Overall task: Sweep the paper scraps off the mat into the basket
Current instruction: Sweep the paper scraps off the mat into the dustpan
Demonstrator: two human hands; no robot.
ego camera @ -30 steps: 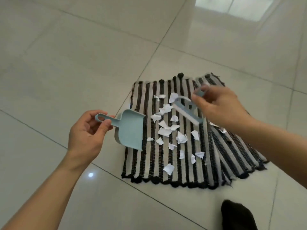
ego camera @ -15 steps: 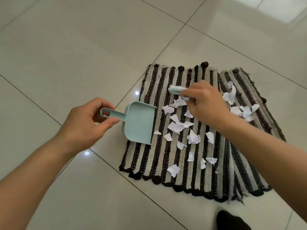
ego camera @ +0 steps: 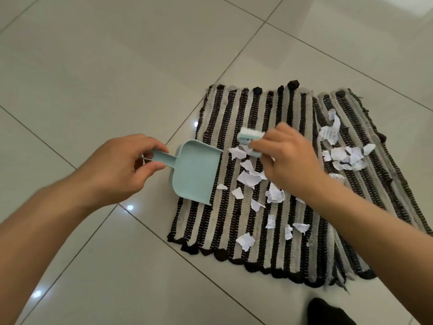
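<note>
Sweeping is just getting under way, by the look of it: the pan is lying empty and no scrap is yet inside it. The left hand [ego camera: 117, 170] is pinching the handle of a pale blue dustpan [ego camera: 195, 171], thumb and fingers closed on it, with the pan's open lip resting on the left part of the striped mat [ego camera: 246, 231] and facing right. The right hand [ego camera: 284, 164] is closed around a small pale blue hand brush [ego camera: 249, 139], which is sitting at the far end of the nearest cluster of white paper scraps [ego camera: 249, 178]. Those scraps are lying between brush and pan lip, partly under the right hand, the closest one just beside the lip. A second group of scraps [ego camera: 344, 157] is lying on the right side of the mat, beyond the right hand and well apart from the pan. More pieces are trailing toward the mat's near fringe.

The next move is calling for a leftward stroke of the brush toward the lip, with the pan held flat against the weave so pieces are not sliding beneath it. No basket is showing in this view, so its position cannot be stated.
</note>
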